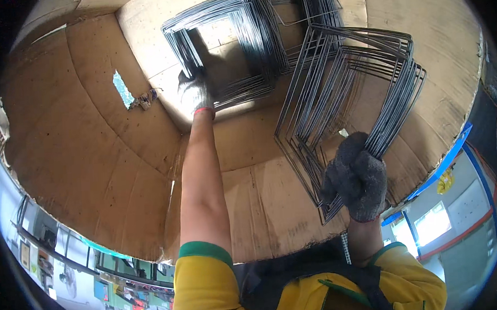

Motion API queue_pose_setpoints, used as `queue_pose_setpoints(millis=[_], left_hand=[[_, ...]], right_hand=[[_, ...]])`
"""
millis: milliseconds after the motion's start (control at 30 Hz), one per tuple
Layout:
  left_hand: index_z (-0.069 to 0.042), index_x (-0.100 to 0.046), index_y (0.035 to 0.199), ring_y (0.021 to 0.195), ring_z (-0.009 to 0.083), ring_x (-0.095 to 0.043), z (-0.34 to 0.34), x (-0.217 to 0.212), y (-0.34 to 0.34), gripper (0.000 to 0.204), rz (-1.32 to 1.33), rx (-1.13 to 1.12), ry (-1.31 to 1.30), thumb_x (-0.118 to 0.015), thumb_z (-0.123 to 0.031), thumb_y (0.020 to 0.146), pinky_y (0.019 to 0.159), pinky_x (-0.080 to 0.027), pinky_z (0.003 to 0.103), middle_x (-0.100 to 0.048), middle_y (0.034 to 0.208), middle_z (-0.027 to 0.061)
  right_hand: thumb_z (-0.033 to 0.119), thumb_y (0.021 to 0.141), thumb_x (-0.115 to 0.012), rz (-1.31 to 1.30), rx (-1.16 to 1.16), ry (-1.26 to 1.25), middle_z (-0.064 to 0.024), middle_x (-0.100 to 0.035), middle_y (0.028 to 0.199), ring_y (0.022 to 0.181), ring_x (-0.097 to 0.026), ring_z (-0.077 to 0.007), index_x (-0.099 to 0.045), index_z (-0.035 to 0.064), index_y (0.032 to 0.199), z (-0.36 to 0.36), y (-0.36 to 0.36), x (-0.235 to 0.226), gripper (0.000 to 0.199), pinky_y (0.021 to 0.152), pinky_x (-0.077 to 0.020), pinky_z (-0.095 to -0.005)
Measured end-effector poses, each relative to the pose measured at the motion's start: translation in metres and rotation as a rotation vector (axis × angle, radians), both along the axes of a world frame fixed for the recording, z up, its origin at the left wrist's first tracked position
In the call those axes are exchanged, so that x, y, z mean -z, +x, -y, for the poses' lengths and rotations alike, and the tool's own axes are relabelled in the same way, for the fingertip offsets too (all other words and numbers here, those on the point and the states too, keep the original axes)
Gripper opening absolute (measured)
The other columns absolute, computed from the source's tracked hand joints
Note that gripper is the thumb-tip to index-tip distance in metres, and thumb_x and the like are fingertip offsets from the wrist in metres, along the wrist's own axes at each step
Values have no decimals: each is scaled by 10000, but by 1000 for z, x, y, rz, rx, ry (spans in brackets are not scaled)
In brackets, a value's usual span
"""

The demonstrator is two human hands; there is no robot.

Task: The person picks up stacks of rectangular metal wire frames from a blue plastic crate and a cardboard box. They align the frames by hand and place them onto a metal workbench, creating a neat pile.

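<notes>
In my right hand, gloved in dark grey, is a fanned bundle of bent metal wire frames. The fingers are wrapped round its lower corner, and the frames tilt up and away from the hand. Deeper in the cardboard box, my left hand reaches out straight, in a white glove with dark fingertips. It closes on the near left corner of a stack of similar rectangular wire frames. The glove hides exactly how many wires those fingers hold.
Around both hands rise the brown walls of a large cardboard box, with a torn hole in the left one. More wire frames lie at the far side. Outside the rim stand a blue bar and workshop shelving.
</notes>
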State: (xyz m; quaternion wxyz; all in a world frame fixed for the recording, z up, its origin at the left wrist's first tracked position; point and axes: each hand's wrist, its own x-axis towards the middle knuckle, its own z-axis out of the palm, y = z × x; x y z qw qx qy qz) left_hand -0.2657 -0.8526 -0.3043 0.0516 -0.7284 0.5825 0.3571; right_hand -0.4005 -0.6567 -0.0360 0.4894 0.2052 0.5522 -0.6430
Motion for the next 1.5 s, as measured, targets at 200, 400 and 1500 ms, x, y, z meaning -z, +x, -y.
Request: queue_pose_setpoints(millis=[200,400,1500], left_hand=[[-60,-613,961,786,285,-618,8,10,16,326,28,101,-2,-584,-320,766,710,-457,356,-644,833,163],[-21,-652,895,662,106,-533,36,27,53,209,-426,32,378,-614,-182,768,613,-428,250,-629,783,30],[-9,-559,986,670,88,-569,-86,-491,28,283,-763,-31,275,-677,-66,736,620,-481,235,-612,789,34]], right_hand=[[285,877,-498,11,3,-85,33,-365,452,326,-353,-100,-487,77,940,-4,-3,5,218,318,-369,-309],[275,877,-502,4,-3,-69,27,-380,465,332,-362,-99,-500,65,985,-5,0,7,236,323,-379,-313],[152,813,-575,-46,-449,-220,-52,-609,915,777,-588,-132,-575,-4,1043,-14,15,-193,277,667,-485,-215]])
